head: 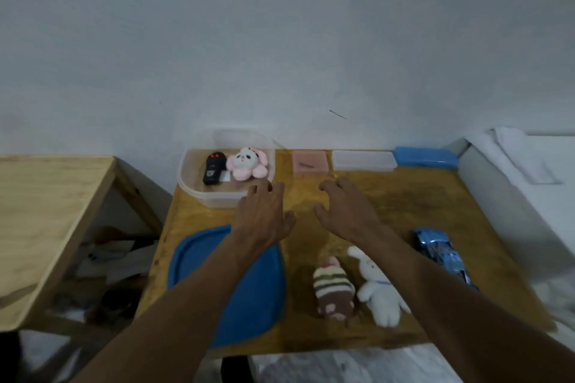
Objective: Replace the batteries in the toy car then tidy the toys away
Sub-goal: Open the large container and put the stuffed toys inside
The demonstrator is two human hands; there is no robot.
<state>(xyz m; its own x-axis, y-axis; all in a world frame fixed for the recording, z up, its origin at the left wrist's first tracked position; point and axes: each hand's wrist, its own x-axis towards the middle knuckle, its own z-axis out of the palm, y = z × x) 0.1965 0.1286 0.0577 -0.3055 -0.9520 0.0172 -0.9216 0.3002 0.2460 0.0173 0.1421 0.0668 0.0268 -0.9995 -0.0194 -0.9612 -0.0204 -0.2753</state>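
Observation:
A clear plastic tub (199, 193) stands at the table's far left and holds a black remote control (213, 172) and a pink-and-white plush (247, 162). My left hand (264, 214) hovers just in front of the tub's near right corner, fingers spread, holding nothing. My right hand (345, 211) hovers over the table's middle with loosely bent fingers, also holding nothing. The blue toy car (441, 253) lies at the right edge. A striped brown plush (333, 289) and a white rabbit plush (378, 289) lie near the front, under my right forearm.
The tub's blue lid (199, 261) lies at the front left under my left forearm. Along the back wall sit a pink box (309, 161), a clear flat case (362, 160) and a blue case (424, 156). A lighter wooden table (46, 211) stands left.

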